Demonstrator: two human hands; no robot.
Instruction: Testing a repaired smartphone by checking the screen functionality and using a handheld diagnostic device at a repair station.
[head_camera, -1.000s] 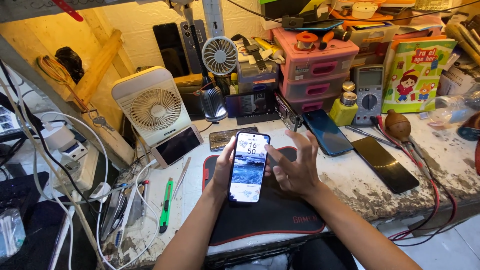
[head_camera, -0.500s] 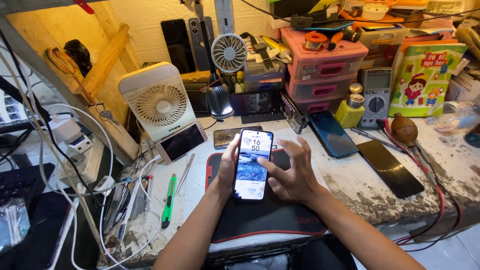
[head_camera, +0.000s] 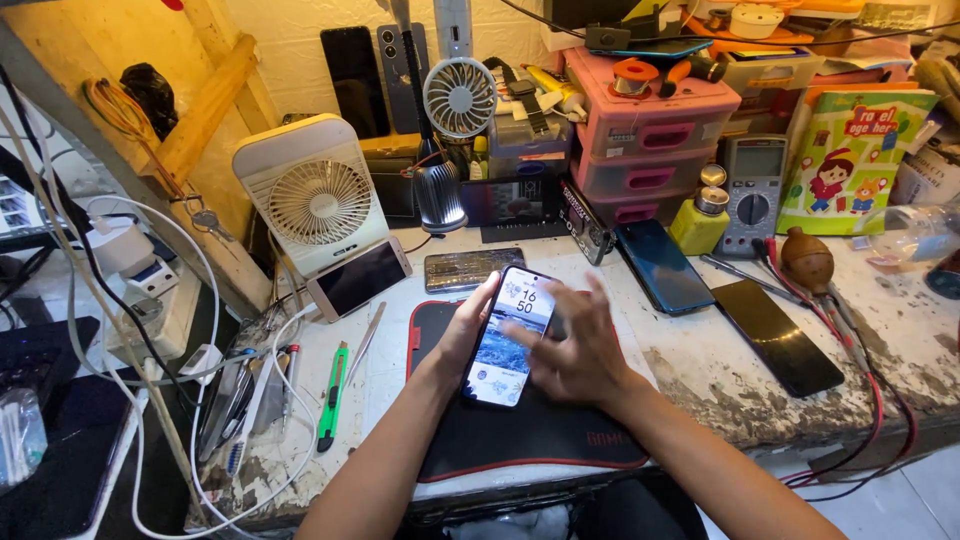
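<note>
My left hand (head_camera: 462, 335) holds a lit smartphone (head_camera: 508, 336) upright over a black work mat (head_camera: 520, 440) with a red border. The screen shows a clock and a wallpaper. My right hand (head_camera: 578, 350) hovers at the phone's right edge, fingers spread, fingertips touching or just over the screen. Both forearms reach in from the bottom of the head view.
A white box fan (head_camera: 312, 195) stands back left with a phone (head_camera: 358, 279) leaning below it. A cracked phone (head_camera: 472, 268) lies behind the mat. Two dark phones (head_camera: 662, 266) (head_camera: 776, 336) lie right. A green cutter (head_camera: 331, 396), pink drawers (head_camera: 650, 150), multimeter (head_camera: 752, 190) and cables (head_camera: 150, 360) crowd the bench.
The phone stays in my left hand; my right hand has shifted from beside it to over its screen. The view has dipped slightly.
</note>
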